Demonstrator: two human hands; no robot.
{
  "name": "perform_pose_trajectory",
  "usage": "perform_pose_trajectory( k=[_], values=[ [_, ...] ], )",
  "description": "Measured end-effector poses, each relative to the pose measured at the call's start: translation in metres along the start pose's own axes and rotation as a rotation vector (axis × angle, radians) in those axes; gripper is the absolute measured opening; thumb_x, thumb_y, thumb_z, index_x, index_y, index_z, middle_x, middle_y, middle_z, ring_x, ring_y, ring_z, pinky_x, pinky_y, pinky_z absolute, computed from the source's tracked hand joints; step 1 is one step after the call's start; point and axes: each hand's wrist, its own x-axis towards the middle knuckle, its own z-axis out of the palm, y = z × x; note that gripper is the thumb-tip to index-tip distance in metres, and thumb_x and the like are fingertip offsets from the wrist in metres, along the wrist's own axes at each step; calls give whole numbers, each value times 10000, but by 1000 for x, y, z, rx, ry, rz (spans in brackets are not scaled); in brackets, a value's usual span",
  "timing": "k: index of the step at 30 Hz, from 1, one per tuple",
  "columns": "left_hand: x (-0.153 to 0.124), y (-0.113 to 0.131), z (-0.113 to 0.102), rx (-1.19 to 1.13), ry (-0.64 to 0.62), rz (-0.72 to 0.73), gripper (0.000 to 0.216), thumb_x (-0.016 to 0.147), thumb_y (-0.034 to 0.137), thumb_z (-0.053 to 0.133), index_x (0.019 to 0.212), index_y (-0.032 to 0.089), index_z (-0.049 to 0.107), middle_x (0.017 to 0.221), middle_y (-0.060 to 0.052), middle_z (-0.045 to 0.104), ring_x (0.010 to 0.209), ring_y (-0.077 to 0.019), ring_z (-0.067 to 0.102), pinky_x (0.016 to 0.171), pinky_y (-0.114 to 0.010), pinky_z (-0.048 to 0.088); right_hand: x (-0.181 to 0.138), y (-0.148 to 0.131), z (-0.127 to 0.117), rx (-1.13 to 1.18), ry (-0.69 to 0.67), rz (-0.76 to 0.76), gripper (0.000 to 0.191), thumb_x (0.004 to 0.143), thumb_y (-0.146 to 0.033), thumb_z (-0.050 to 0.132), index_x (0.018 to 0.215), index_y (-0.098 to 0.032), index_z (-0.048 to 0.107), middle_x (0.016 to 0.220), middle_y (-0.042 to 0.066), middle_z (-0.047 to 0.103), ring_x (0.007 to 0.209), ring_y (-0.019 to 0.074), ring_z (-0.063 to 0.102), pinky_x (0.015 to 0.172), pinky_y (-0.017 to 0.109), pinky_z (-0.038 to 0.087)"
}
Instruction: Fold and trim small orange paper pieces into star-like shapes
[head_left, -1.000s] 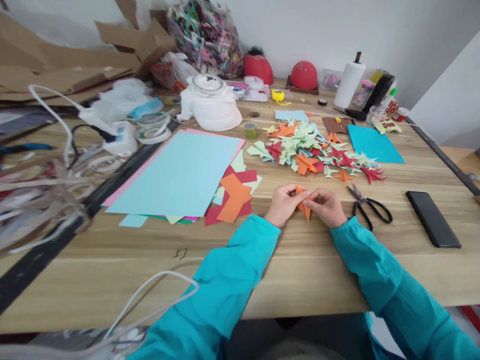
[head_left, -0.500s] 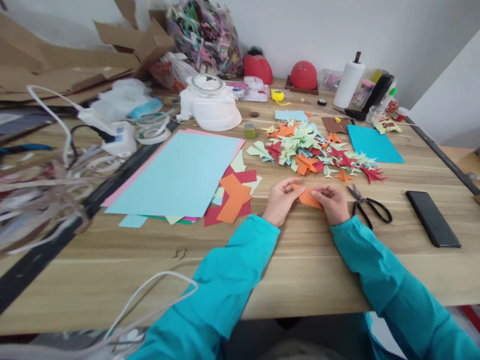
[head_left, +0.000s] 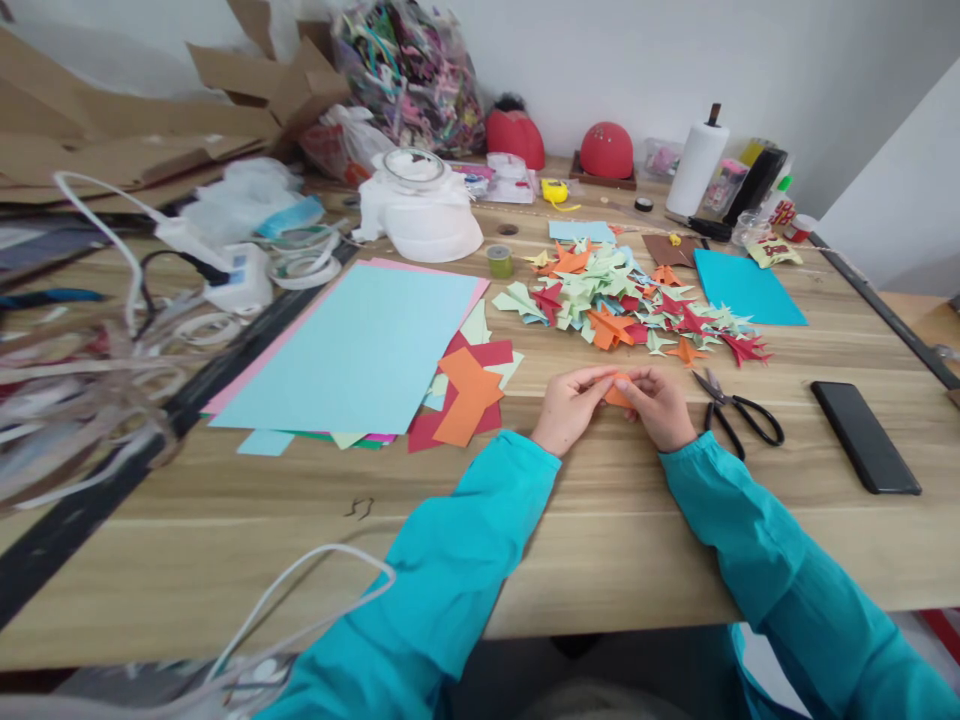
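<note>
Between my two hands is a small orange piece of paper (head_left: pixel 618 396), partly covered by fingers. My left hand (head_left: pixel 574 405) pinches its left side, and my right hand (head_left: pixel 658 404) grips the right side, thumb on top. Both hands are close together, just above the wooden table. Beyond them lies a pile of folded paper cranes (head_left: pixel 600 290) in pale green, orange, red and blue. Black-handled scissors (head_left: pixel 739 405) rest to the right of my right hand. Left of my left hand are orange paper pieces (head_left: pixel 471 395) over red and pale green ones.
A stack of coloured sheets (head_left: pixel 352 350), light blue on top, lies to the left. A black phone (head_left: pixel 866 437) is at the right, with a bright blue sheet (head_left: pixel 748 287) behind. White cables (head_left: pixel 322 550) cross the front left; a white cap (head_left: pixel 427 215) sits at the back.
My hands have drawn closer together, and less of the orange paper shows between the fingers. Other things on the table stay where they were.
</note>
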Motion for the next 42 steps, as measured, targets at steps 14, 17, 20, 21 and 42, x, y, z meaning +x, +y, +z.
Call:
perform_pose_trajectory(
  k=[14, 17, 20, 21, 42],
  values=[
    [0, 2, 2, -362, -11, -197, 306, 608, 263, 724, 880, 127, 685, 680, -29, 672, 558, -84, 568, 547, -202, 458, -7, -6, -3, -283, -78, -127, 455, 785, -535, 493, 514, -170, 463, 363, -50, 445, 344, 52, 364, 377, 179, 308],
    [2, 5, 0, -478, -23, -243, 296, 646, 282, 693, 890, 118, 671, 703, -43, 667, 602, -103, 592, 566, -221, 473, -7, -7, -2, -217, -112, -70, 443, 777, -534, 502, 525, -172, 462, 359, -54, 453, 306, 47, 352, 329, 174, 275],
    [3, 5, -2, -503, -13, -251, 292, 655, 262, 680, 905, 113, 661, 694, -50, 660, 621, -118, 601, 566, -227, 470, -6, -5, -2, -125, -183, 15, 383, 729, -512, 576, 588, -167, 489, 395, -53, 518, 266, 45, 370, 278, 164, 245],
    [4, 5, -2, -499, -8, -245, 293, 651, 255, 680, 906, 111, 660, 685, -47, 658, 612, -116, 598, 559, -222, 464, -6, -5, -3, -97, -217, 37, 361, 704, -494, 613, 612, -163, 501, 416, -48, 546, 269, 49, 397, 275, 160, 261],
    [-6, 0, 9, -470, -115, -253, 536, 560, 244, 773, 1049, 127, 587, 1019, -130, 659, 803, -192, 647, 610, -250, 504, -9, 5, 18, 353, -178, 241, 349, 549, -395, 753, 720, -138, 589, 547, 6, 660, 469, 127, 636, 475, 224, 535]
  ],
)
